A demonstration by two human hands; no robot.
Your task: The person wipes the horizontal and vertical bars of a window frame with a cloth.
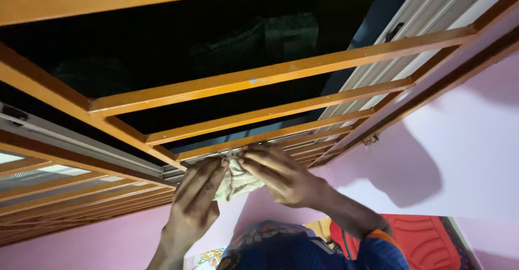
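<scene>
Both the left hand point(195, 200) and right hand point(281, 175) pinch a pale cloth point(236, 181) against the orange window grille point(254, 81), apparently wiping its lower bar.

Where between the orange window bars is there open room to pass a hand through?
The widest gaps lie between the upper orange bars, over the dark pane. Lower down the bars close in, and it is crowded where the left hand and right hand press a pale cloth against the frame.
</scene>
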